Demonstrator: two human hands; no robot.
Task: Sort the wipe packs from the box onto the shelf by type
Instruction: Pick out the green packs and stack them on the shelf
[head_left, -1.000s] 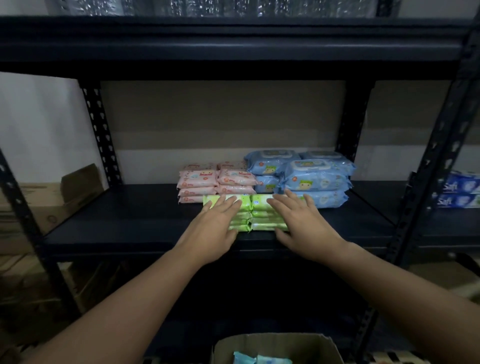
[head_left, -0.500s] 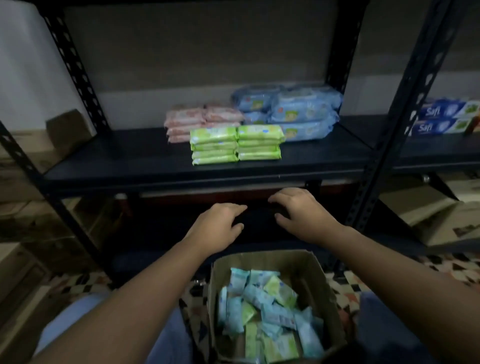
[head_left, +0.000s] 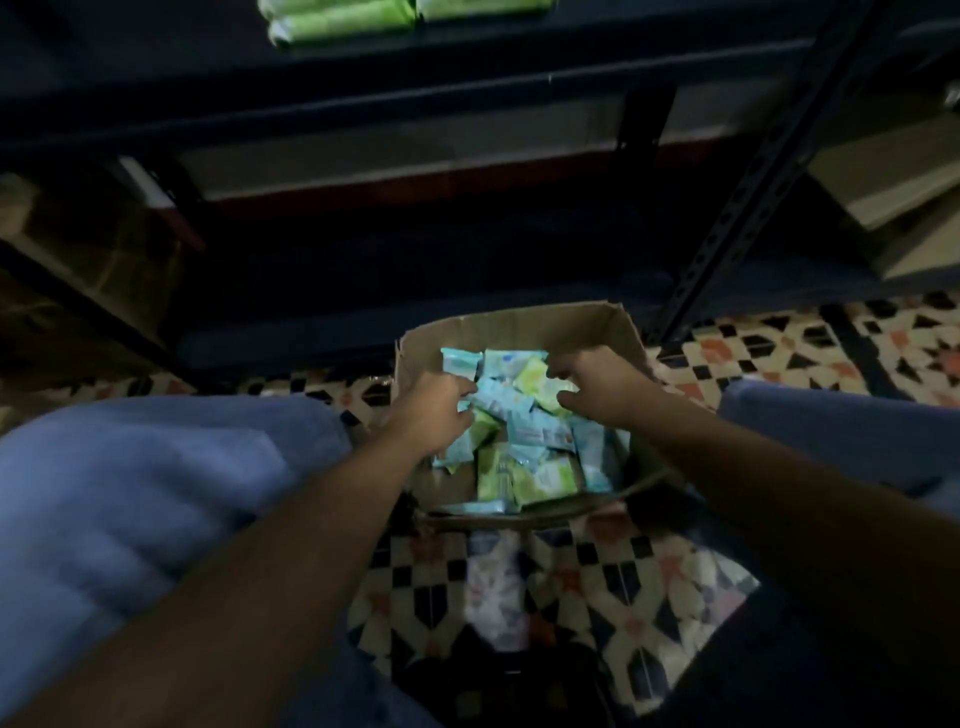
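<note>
An open cardboard box (head_left: 519, 322) stands on the floor between my knees. It holds several small wipe packs, light blue ones (head_left: 530, 431) and green ones (head_left: 550, 478), lying jumbled. My left hand (head_left: 434, 415) is inside at the box's left, with fingers and thumb curled round a light blue pack (head_left: 485, 395). At the right my right hand (head_left: 602, 389) curls finger and thumb on a green pack (head_left: 548, 387). The frame is blurred. On the dark shelf (head_left: 415, 78) above, the bottom of the stacked green packs (head_left: 337, 21) shows at the top edge.
A perforated black shelf post (head_left: 753, 197) slants down at the right. Cardboard cartons (head_left: 893, 197) sit behind it. Under the box lies a patterned tile floor (head_left: 571, 582). My knees in blue trousers (head_left: 130, 493) flank the box.
My view dropped from the shelf to the box. Both hands left the green stacks, came down and went into the box among the packs.
</note>
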